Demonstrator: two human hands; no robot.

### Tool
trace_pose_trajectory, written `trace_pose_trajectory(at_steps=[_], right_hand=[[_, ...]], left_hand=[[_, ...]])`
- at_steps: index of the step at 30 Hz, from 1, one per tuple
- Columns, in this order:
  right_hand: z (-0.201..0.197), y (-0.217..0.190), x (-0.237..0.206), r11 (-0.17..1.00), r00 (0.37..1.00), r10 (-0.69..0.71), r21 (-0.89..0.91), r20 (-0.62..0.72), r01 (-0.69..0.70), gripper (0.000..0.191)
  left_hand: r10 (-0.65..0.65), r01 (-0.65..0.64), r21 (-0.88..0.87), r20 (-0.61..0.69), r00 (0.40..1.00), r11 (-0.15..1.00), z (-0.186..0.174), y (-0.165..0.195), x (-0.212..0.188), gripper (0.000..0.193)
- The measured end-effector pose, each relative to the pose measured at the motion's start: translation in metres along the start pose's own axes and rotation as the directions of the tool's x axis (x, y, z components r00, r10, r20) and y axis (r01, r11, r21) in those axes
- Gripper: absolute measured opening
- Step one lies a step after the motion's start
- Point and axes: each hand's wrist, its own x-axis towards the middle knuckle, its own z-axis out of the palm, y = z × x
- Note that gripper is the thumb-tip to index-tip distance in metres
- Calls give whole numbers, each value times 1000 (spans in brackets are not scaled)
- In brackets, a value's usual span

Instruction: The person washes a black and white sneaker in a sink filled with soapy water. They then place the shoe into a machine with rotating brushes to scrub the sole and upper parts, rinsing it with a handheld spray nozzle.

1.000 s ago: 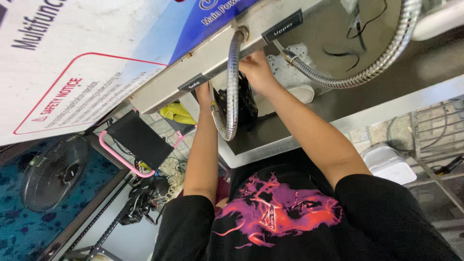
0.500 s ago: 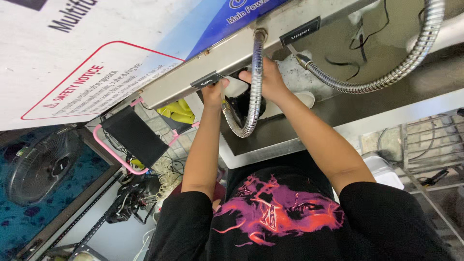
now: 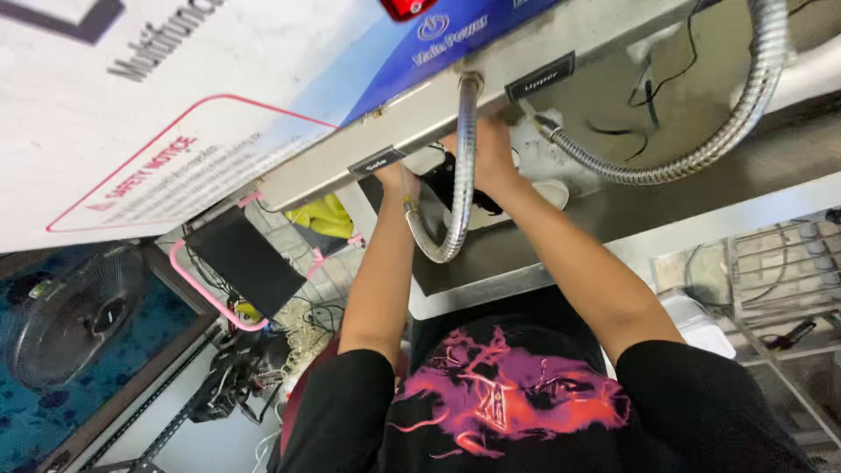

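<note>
- As seen from the head camera, both bare arms are stretched away from the black T-shirt with its pink print (image 3: 504,398) toward the stainless-steel machine housing (image 3: 420,118).
- The left hand (image 3: 392,178) is raised to the housing's lower edge, just below a small black label plate (image 3: 377,164); its fingers are hidden by that edge, so it cannot be told whether anything is gripped.
- The right hand (image 3: 491,158) is held higher and further in, beside a second label plate (image 3: 540,77); its fingers are turned away, and their grip cannot be told either.
- The hands are kept apart, with the looped flexible metal hose (image 3: 462,175) hanging between them.
- The hose's long axis runs down from a fitting in the housing, past the right hand, bends into a U near the forearms, and rises to end close against the left wrist.
- The straight run is nearer the right hand and the free end nearer the left.
- A black part (image 3: 442,180) is seen between the two hands, partly covered by the hose; what it is cannot be made out.
- A second, longer corrugated hose (image 3: 701,158) is curved away to the right, well apart from both hands, and a white cylinder (image 3: 547,193) lies just beyond the right wrist.
- A floor fan (image 3: 70,324) and a wire rack (image 3: 780,271) are seen at the far edges.
</note>
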Motion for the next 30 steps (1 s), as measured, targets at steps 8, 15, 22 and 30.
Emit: trace_pose_trajectory(at_steps=[8, 15, 22, 30], right_hand=[[-1, -6, 6, 963, 964, -223, -184, -146, 195, 23], [-8, -21, 4, 862, 913, -397, -379, -93, 336, 46], [-45, -49, -12, 901, 993, -19, -428, 114, 66, 78], [-112, 42, -74, 254, 669, 702, 792, 244, -555, 42]], left_hand=[[-1, 9, 151, -56, 998, 988, 7, -7, -9, 44], [-102, 161, -249, 234, 967, 955, -6, -5, -13, 52], [-189, 192, -31, 81, 979, 981, -14, 2, -9, 51], [-162, 155, -47, -217, 963, 987, -3, -8, -6, 62]])
